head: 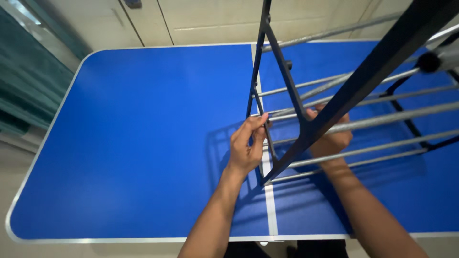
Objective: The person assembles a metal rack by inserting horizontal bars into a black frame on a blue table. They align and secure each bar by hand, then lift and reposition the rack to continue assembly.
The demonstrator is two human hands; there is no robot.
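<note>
Bright, even overhead light. My rack (334,105) threw a soft grid shadow on the blue table (134,143). Near black bar was blurred; wide-angle bent the table edges.

Left hand (246,145), right hand (331,138) gripping.

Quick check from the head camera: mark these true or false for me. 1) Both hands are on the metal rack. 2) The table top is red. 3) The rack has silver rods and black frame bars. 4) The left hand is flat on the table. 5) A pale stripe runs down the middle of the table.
1) True: the left hand and right hand both grip the rack.
2) False: the table is blue with a pale edge.
3) True.
4) False: it is raised, pinching a thin black bar.
5) True: the stripe runs lengthwise towards the person.
</note>
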